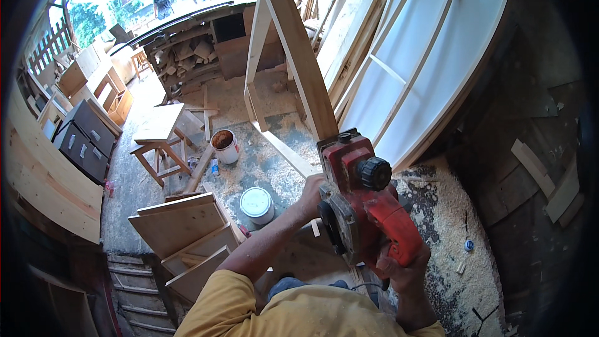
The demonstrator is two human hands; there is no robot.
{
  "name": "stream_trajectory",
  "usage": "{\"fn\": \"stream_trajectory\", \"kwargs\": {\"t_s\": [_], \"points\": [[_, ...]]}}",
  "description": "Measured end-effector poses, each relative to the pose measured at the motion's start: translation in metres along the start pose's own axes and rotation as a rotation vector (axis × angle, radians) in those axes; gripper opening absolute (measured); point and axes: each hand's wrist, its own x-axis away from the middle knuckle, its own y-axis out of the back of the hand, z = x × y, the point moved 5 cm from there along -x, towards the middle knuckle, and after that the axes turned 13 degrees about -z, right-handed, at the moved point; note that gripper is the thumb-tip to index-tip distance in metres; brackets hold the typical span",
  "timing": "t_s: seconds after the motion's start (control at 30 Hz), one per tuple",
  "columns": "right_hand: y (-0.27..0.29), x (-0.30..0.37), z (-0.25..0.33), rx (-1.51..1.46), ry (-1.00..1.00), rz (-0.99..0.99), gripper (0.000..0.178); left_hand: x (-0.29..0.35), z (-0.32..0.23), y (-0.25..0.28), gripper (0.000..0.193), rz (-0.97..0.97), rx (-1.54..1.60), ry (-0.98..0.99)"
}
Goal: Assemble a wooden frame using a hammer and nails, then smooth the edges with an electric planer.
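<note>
In my right hand [402,268] is the rear handle of a red electric planer [355,181] with a black round knob. The planer sits at the near end of a long wooden frame [299,50] made of pale boards, which stands on edge and reaches away from me. My right fingers are wrapped round the handle. My left hand [312,196] is beside the planer's left side, next to the frame's lower board [284,150]. The planer hides its fingers, so I cannot tell how they are placed.
Wood shavings [449,212] cover the floor. To the left are stacked panels [181,224], a white lidded bucket [256,205], an open bucket [225,146] and a wooden stool [159,134]. A large white panel [430,56] leans at the right. A workbench [187,50] stands at the back.
</note>
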Motion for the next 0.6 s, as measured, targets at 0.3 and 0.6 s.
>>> {"fn": "stream_trajectory", "kwargs": {"t_s": [0.3, 0.6], "points": [[-0.013, -0.020, 0.001, 0.002, 0.081, 0.004, 0.038, 0.023, 0.019, -0.018, 0.037, 0.177, -0.376, -0.264], [-0.035, -0.038, 0.022, -0.022, 0.122, -0.003, 0.054, 0.050, -0.016, -0.022, 0.054, 0.165, -0.308, -0.296]]}}
